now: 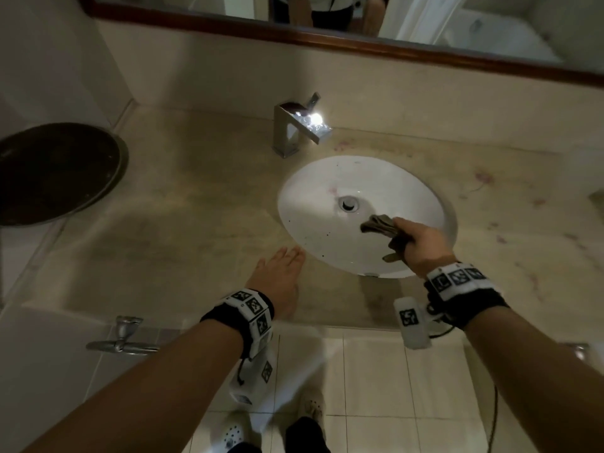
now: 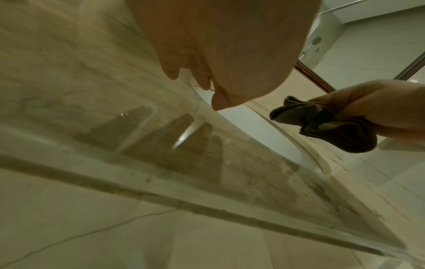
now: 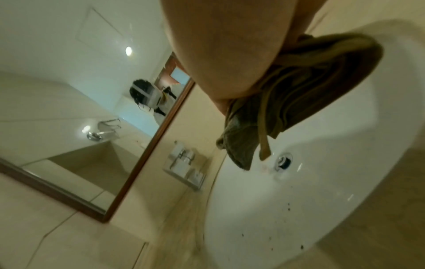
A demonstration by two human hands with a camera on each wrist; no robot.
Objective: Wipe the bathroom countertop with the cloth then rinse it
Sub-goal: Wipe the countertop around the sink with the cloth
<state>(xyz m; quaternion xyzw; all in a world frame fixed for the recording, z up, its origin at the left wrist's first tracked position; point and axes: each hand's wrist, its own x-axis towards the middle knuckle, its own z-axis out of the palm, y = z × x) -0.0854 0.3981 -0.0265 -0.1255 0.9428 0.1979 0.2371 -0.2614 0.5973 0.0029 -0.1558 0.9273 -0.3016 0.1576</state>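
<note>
My right hand point(image 1: 416, 240) grips a bunched dark olive cloth point(image 1: 380, 227) over the white oval sink basin point(image 1: 327, 204), near its front right rim. The cloth point(image 3: 296, 94) hangs from my fist above the drain point(image 3: 284, 161); in the left wrist view the cloth point(image 2: 322, 125) sticks out of the right hand point(image 2: 377, 112). My left hand point(image 1: 281, 273) is held flat, fingers straight, just above the beige stone countertop point(image 1: 183, 223) left of the basin's front edge. The left hand point(image 2: 218, 51) casts a finger shadow on the wet-looking counter point(image 2: 92, 91).
A square chrome faucet point(image 1: 294, 129) stands behind the basin. A dark round tray point(image 1: 55, 171) lies at the counter's left end. Pink stains point(image 1: 483, 181) mark the counter right of the sink. A wood-framed mirror point(image 1: 392, 47) lines the wall. A metal tap point(image 1: 124, 338) juts out under the counter edge.
</note>
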